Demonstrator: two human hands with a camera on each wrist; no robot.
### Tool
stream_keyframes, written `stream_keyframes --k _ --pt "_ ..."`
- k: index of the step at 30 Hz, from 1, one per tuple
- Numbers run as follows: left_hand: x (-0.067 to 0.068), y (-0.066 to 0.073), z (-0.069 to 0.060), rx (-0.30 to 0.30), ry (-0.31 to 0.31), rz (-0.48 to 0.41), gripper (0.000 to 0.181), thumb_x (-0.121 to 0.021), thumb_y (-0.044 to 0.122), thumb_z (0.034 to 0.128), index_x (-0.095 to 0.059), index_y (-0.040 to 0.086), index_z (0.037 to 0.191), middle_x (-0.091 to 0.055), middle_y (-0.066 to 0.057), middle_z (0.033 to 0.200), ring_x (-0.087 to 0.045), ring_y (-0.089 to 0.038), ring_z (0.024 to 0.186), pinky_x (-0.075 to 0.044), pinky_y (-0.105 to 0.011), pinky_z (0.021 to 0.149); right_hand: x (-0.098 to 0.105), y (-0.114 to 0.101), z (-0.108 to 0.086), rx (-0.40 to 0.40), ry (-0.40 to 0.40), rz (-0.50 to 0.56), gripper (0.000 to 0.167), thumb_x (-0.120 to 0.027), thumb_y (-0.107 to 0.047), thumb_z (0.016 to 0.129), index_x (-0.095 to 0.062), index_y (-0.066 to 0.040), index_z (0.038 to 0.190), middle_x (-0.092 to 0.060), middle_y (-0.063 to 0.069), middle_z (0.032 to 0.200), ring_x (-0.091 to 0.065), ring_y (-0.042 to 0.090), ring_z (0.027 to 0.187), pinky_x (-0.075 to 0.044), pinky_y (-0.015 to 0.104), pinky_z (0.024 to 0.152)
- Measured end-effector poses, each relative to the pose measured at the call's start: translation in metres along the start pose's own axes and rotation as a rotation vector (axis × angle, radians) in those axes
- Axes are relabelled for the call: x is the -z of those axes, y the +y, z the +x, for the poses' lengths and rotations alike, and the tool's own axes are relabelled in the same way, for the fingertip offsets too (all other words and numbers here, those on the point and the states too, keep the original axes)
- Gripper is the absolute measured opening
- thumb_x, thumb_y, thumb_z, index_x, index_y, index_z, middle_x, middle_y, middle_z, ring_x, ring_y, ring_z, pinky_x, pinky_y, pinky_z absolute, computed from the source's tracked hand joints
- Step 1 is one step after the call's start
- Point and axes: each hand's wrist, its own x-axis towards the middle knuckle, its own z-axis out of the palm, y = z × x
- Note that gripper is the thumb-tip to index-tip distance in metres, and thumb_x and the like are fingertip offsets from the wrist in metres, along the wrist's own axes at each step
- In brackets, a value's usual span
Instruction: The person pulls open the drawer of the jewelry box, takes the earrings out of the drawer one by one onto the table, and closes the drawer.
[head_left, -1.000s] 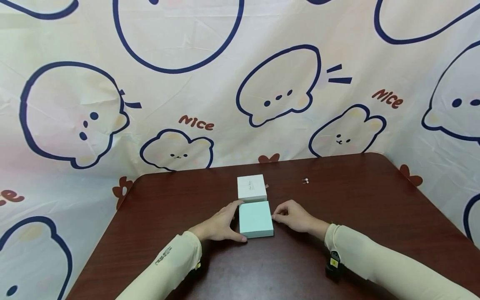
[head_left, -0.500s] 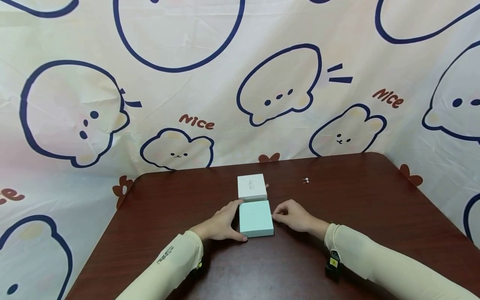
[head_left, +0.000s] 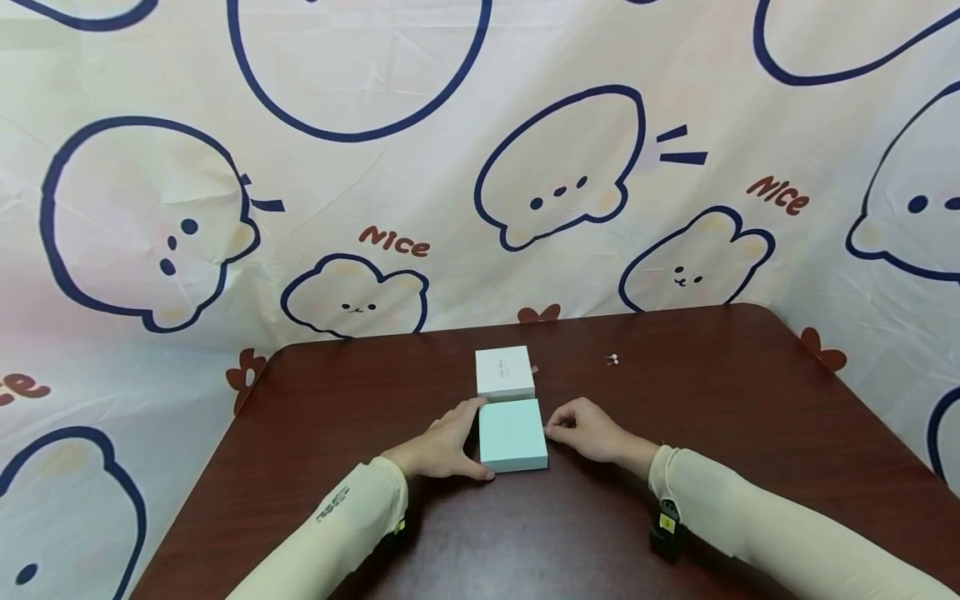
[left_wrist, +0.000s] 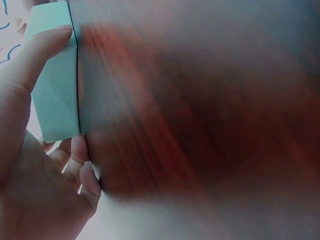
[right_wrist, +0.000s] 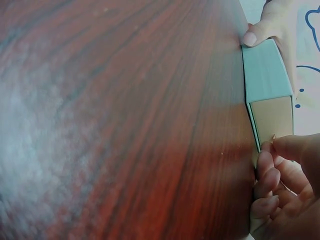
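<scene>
A mint-green drawer box (head_left: 513,435) lies on the dark wooden table. My left hand (head_left: 444,443) grips it from the left, thumb at the near side and fingers round the far corner. At the right end, my right hand (head_left: 587,431) pinches a small pull tab with thumb and forefinger; the fingertips mostly hide it. That end shows a tan drawer front (right_wrist: 272,116) in the right wrist view, set flush within the green sleeve. In the left wrist view, the left thumb (left_wrist: 47,45) presses on the box's near side.
Directly behind the green box sits a white box (head_left: 504,372) with printed lettering and a small brown tab on its right. Tiny white-headed pieces (head_left: 612,360), perhaps earrings, lie at the back right. A patterned cloth (head_left: 450,200) hangs beyond the table's edge (head_left: 360,343).
The whole scene sits slightly higher in the head view, a small camera shift. Both hands and the boxes keep their places relative to one another.
</scene>
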Motion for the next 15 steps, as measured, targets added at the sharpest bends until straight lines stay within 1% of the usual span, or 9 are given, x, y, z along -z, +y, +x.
stream_keyframes --k 9,15 --pt "0.0011 0.0004 0.0002 0.007 -0.008 -0.011 0.112 -0.086 0.042 0.078 -0.017 0.009 0.16 -0.031 -0.015 0.16 -0.03 -0.037 0.149 -0.025 -0.067 0.114 -0.0004 -0.0012 0.0008 -0.008 0.008 -0.003 0.016 -0.065 -0.008 0.096 -0.078 -0.006 0.087 -0.07 0.004 0.08 -0.048 0.007 0.068 -0.041 0.023 0.066" --pt "0.0008 0.0005 0.0001 0.007 -0.015 -0.016 0.112 -0.086 0.041 0.0778 -0.017 0.009 0.16 -0.032 -0.015 0.16 -0.031 -0.037 0.148 -0.025 -0.067 0.113 -0.0013 0.0018 0.0012 -0.017 0.002 -0.008 0.016 -0.065 -0.008 0.095 -0.078 -0.006 0.086 -0.068 0.002 0.077 -0.048 0.007 0.067 -0.041 0.023 0.066"
